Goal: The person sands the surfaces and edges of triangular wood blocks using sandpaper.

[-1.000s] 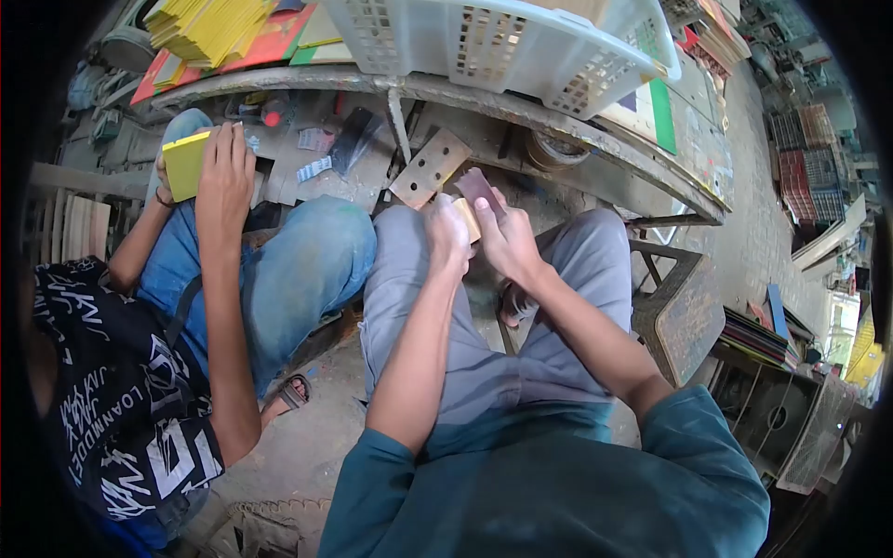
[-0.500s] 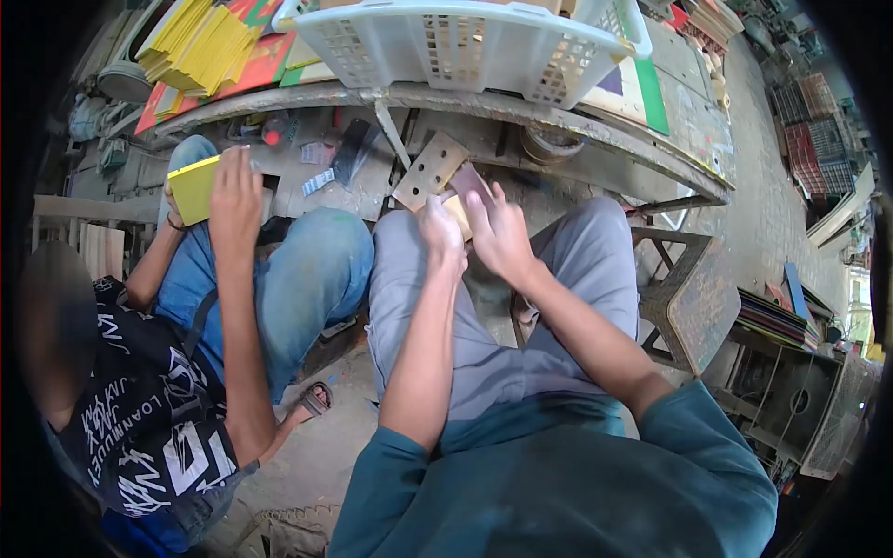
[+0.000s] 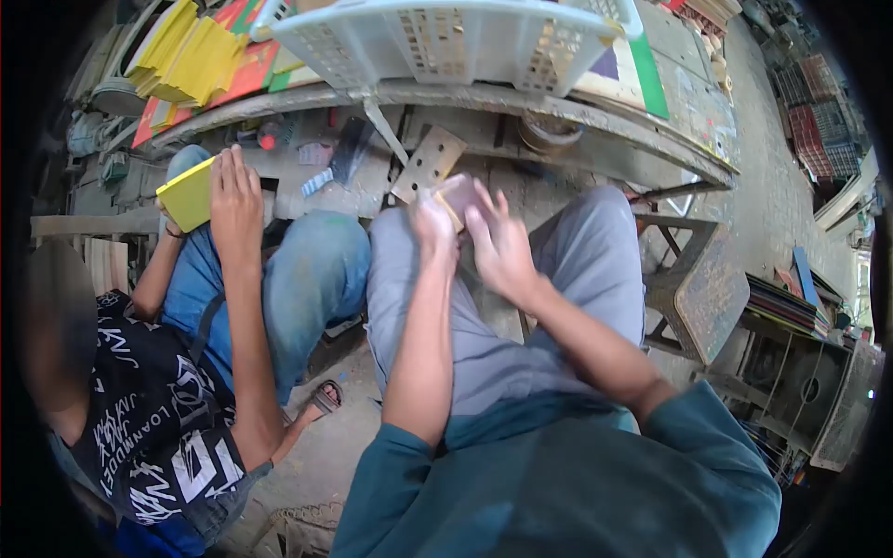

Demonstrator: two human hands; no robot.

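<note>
- Head view looks down on the person's own two hands, raised together above grey-trousered knees, just under the edge of the surface (image 3: 651, 149).
- Left hand (image 3: 433, 228) is closed on a small flat piece (image 3: 455, 197), tan along its edge and dull pink on its face, with the thumb side against it.
- Right hand (image 3: 499, 244) sits just beside the left at its 3 o'clock, fingers spread and laid against the same piece; motion blur hides how firmly it grips.
- That piece lies between the two hands, at about 12 o'clock from the person's lap, tilted rather than flat.
- At 11 o'clock from the piece, a brown board with holes (image 3: 428, 164) leans under the surface, near but apart from the hands.
- White plastic basket (image 3: 437, 37) stands on the surface at 12 o'clock, overhanging its edge.
- Yellow sheets (image 3: 186, 56) are stacked on the surface at 10 o'clock.
- At 9 o'clock sits a co-worker in blue jeans and a black printed shirt; the co-worker's hand (image 3: 234, 200) presses on a yellow pad (image 3: 188, 195) held over a knee.
- Worn stool (image 3: 707, 298) stands at 3 o'clock, beside the person's right leg.
</note>
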